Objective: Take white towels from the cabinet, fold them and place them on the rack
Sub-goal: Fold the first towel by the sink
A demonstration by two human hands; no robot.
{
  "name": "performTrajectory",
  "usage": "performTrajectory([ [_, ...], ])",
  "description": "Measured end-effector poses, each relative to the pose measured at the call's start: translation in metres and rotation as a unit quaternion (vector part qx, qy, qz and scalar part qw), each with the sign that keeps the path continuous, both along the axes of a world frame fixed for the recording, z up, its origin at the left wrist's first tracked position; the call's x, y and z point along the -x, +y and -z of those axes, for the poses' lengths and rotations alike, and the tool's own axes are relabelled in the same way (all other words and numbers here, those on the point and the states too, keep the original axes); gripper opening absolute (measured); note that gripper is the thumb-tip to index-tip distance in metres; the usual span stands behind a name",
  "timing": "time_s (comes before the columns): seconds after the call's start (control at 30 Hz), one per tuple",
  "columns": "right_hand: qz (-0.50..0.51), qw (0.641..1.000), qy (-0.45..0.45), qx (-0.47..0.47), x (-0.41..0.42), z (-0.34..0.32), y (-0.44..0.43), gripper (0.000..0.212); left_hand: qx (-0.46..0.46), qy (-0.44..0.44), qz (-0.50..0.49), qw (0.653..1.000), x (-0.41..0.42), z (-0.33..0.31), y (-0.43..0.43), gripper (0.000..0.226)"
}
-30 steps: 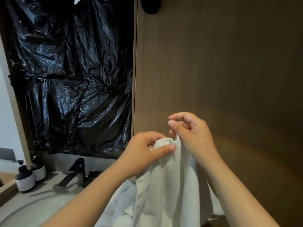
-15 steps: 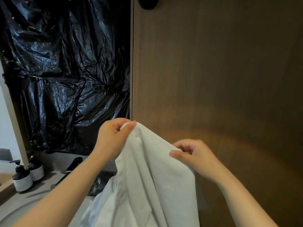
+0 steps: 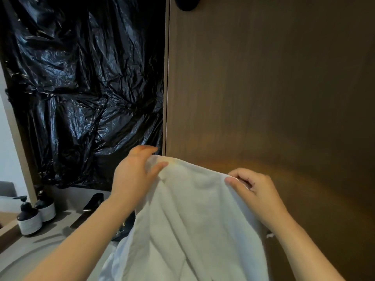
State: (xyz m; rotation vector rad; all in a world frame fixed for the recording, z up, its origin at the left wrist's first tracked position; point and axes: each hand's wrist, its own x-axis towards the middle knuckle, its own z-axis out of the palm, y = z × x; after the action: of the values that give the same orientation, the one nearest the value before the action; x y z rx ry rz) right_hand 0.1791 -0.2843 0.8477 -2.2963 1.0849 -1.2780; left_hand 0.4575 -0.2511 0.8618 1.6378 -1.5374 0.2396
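Black plastic sheeting (image 3: 81,88) covers the wall on the left, w/ two pump bottles (image 3: 30,218) and a faucet (image 3: 89,207) on the counter below. Moving right: left hand (image 3: 134,175) has thumb and fingers pinched on one top corner of the white towel (image 3: 188,220), right hand (image 3: 257,191) pinches the other corner, top edge stretched between them in front of the wood panel (image 3: 263,88). Rest of it hangs down, bunched. So imo it's out of the cabinet but the fold has barely started. Rack isn't in view, nothing placed afaict.
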Motion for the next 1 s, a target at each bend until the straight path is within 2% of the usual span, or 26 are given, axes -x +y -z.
performTrajectory([
  [0.07,-0.007,0.998,0.032,0.061,-0.008,-0.012,0.004,0.015,0.040,-0.017,0.097,0.994,0.020,-0.005,0.013,0.042],
  [0.17,-0.028,0.990,0.066,0.122,-0.017,-0.025,0.009,0.015,0.025,0.023,0.213,0.977,0.049,-0.006,0.024,0.040],
  [0.27,-0.055,0.991,0.055,0.113,-0.022,-0.030,0.013,0.013,0.013,0.083,0.257,0.963,0.062,-0.008,0.022,0.037],
  [0.43,-0.078,0.990,0.030,0.114,-0.019,-0.035,0.017,0.013,-0.002,0.112,0.294,0.949,0.067,-0.011,0.019,0.012],
  [0.5,-0.068,0.991,0.034,0.108,-0.016,-0.034,0.015,0.013,0.009,0.126,0.289,0.949,0.065,-0.010,0.018,0.021],
  [0.63,-0.034,0.998,0.047,0.022,-0.007,-0.021,0.009,0.023,0.032,0.146,0.218,0.964,0.051,-0.010,0.013,0.019],
  [0.83,0.037,0.996,0.071,-0.038,0.019,0.002,-0.001,0.015,0.035,0.160,0.097,0.982,0.017,-0.010,-0.004,0.019],
  [1.0,0.070,0.993,0.080,-0.060,0.026,0.014,-0.001,0.012,0.028,0.154,0.060,0.986,0.008,0.000,-0.018,0.021],
])
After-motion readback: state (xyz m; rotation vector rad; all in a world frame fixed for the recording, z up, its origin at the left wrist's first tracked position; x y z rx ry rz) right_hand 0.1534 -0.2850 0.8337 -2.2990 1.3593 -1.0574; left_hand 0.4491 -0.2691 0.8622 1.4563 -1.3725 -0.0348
